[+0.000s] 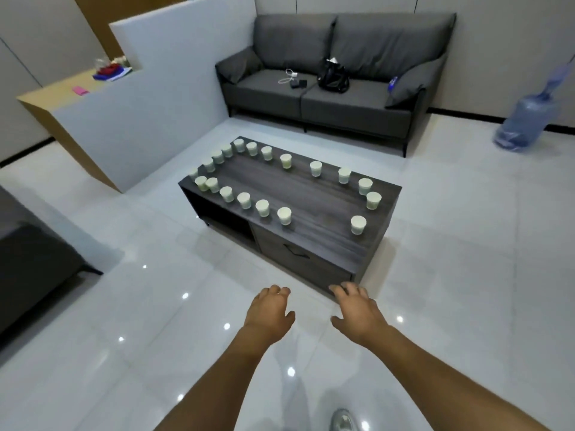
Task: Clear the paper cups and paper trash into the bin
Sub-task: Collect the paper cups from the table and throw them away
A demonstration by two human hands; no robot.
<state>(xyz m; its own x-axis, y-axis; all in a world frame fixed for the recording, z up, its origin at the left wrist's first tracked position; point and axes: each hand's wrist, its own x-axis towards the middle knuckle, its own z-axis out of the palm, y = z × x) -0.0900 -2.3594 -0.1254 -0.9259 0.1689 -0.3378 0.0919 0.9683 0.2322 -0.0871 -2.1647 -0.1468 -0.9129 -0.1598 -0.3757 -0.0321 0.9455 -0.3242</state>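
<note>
Several white paper cups stand upright in a ring along the edges of a dark wood coffee table (314,194); the nearest ones are a cup (284,215) at the front edge and a cup (357,224) at the front right. My left hand (270,312) and my right hand (357,311) are stretched out in front of me above the floor, short of the table's near end. Both hold nothing, with fingers loosely spread. No bin and no loose paper trash are in view.
A grey sofa (336,88) with a black bag (333,77) and a charger stands behind the table. A white partition (149,98) with a desk is at the left, a water bottle (525,122) at the right, and glossy white floor tiles lie all around.
</note>
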